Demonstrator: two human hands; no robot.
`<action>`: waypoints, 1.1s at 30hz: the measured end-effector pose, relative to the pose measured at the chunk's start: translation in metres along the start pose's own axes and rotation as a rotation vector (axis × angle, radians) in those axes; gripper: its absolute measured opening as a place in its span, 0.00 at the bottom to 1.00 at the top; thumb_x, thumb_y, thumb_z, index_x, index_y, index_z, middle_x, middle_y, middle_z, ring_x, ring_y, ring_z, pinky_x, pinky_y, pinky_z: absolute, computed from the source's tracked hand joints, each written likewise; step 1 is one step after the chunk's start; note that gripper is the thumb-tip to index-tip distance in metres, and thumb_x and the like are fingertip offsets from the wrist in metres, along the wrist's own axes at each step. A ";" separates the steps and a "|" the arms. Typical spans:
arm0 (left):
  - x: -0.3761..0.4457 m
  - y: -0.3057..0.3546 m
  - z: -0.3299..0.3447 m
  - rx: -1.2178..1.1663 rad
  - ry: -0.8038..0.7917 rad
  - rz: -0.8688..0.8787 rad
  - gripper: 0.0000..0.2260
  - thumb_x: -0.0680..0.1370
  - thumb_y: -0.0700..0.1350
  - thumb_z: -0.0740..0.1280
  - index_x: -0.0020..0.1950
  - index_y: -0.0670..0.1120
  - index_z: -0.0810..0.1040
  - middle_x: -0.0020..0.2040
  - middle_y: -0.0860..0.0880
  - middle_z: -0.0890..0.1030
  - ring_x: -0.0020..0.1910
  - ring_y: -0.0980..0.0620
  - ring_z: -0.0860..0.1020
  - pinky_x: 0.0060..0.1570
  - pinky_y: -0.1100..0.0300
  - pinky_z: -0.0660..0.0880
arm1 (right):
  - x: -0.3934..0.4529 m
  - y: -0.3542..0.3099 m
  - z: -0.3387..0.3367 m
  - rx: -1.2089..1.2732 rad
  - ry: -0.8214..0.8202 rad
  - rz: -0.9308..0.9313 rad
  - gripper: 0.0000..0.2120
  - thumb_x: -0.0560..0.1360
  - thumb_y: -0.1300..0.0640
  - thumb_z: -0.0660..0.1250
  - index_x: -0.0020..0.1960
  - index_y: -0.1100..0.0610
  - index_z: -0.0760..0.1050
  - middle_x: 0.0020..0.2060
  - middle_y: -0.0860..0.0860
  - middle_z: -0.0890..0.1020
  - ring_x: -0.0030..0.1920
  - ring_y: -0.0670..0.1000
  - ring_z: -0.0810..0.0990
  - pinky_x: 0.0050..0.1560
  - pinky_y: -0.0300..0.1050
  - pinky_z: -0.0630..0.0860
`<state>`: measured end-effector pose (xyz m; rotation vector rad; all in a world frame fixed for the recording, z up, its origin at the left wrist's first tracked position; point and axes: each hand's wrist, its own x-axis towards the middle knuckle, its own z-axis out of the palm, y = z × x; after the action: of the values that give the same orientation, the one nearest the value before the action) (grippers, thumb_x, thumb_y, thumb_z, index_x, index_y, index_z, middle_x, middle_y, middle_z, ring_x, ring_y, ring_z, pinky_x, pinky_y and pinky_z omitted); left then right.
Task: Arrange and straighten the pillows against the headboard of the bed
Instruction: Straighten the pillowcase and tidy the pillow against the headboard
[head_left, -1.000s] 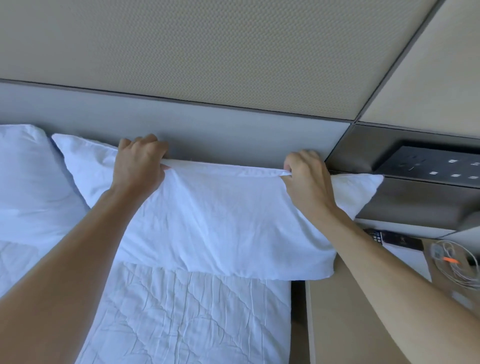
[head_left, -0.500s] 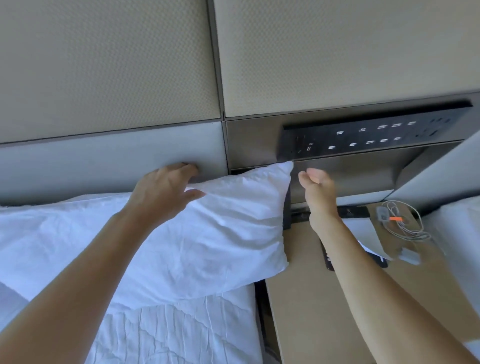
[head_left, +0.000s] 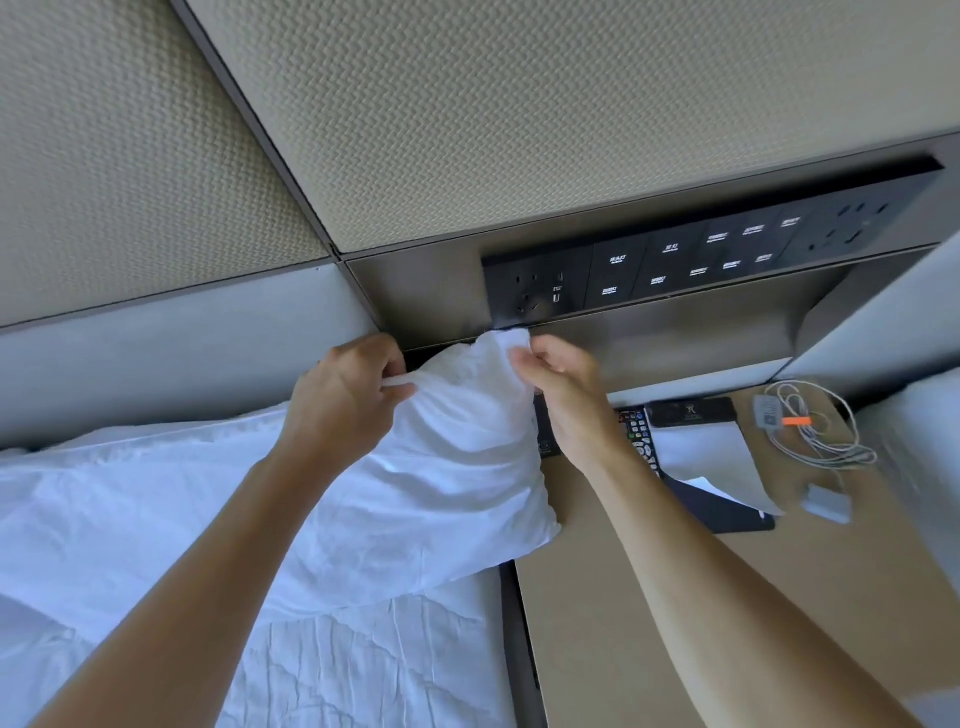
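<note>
A white pillow (head_left: 218, 514) lies across the head of the bed, leaning on the grey padded headboard (head_left: 171, 353). Its right end bunches up into a peak and hangs over the gap beside the bed. My left hand (head_left: 345, 397) pinches the fabric at the top seam on the left of that peak. On the right side of the peak my right hand (head_left: 563, 387) grips the corner. The white quilted bedcover (head_left: 363, 670) shows below the pillow.
A tan bedside table (head_left: 727, 613) stands right of the bed, carrying a remote (head_left: 640, 436), a dark folder with white paper (head_left: 717, 467) and a coiled cable with plug (head_left: 815, 431). A black switch and socket panel (head_left: 701, 254) is set in the wall above it.
My view has swung right along the pillow. Both hands left the long top edge and closed together on the pillow's right corner, which is now bunched up between them.
</note>
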<state>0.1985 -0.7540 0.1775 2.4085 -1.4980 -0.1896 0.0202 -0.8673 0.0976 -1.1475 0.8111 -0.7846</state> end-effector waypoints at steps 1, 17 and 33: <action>0.000 0.001 0.000 0.011 0.000 -0.002 0.12 0.75 0.44 0.74 0.40 0.48 0.71 0.35 0.54 0.73 0.38 0.42 0.75 0.36 0.55 0.70 | -0.001 -0.001 0.000 -0.033 0.020 -0.042 0.20 0.75 0.50 0.70 0.39 0.67 0.73 0.35 0.57 0.70 0.39 0.53 0.65 0.42 0.52 0.60; 0.029 0.073 0.005 -0.127 0.106 0.242 0.16 0.75 0.54 0.72 0.35 0.47 0.71 0.29 0.51 0.72 0.34 0.38 0.74 0.32 0.54 0.68 | -0.009 -0.058 0.004 -0.162 0.145 -0.328 0.04 0.74 0.67 0.70 0.42 0.60 0.81 0.35 0.53 0.83 0.38 0.47 0.81 0.42 0.40 0.77; 0.039 0.064 0.006 -0.218 0.211 0.437 0.10 0.75 0.41 0.70 0.39 0.35 0.81 0.33 0.44 0.77 0.31 0.52 0.71 0.33 0.62 0.65 | -0.029 0.166 -0.078 -0.477 -0.296 0.482 0.19 0.73 0.60 0.76 0.62 0.58 0.78 0.58 0.55 0.84 0.59 0.56 0.81 0.52 0.46 0.78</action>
<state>0.1597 -0.8161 0.1942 1.8201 -1.7526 -0.0013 -0.0423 -0.8406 -0.0749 -1.3700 0.9975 -0.0117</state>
